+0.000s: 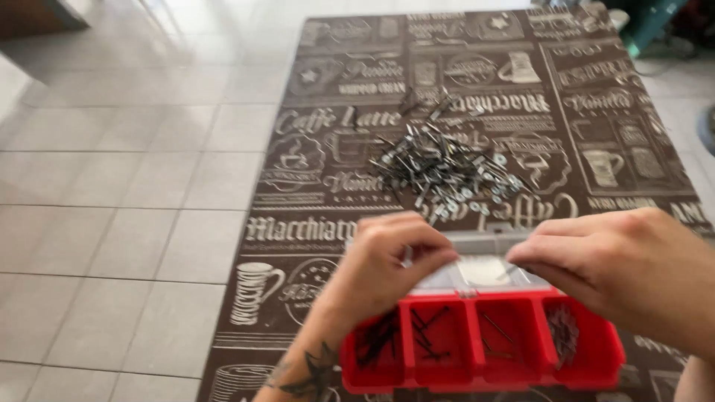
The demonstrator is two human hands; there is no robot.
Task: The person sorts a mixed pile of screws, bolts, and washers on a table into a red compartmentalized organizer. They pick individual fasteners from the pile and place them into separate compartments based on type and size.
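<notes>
A red plastic organiser box [477, 376] with several compartments of dark nails and screws sits at the table's near edge. Its clear lid [484, 272] stands half raised behind the compartments. My left hand [387, 260] grips the lid's left part with curled fingers. My right hand [625, 268] pinches the lid's right edge with thumb and fingertips. The picture is blurred, so the exact finger contact is hard to make out. Beyond the box lies a loose pile of nails, screws and washers [443, 167].
The table carries a brown cloth with white coffee-themed prints [313, 149]. A pale tiled floor [126, 186] spreads to the left. A teal object [648, 26] stands past the table's far right corner.
</notes>
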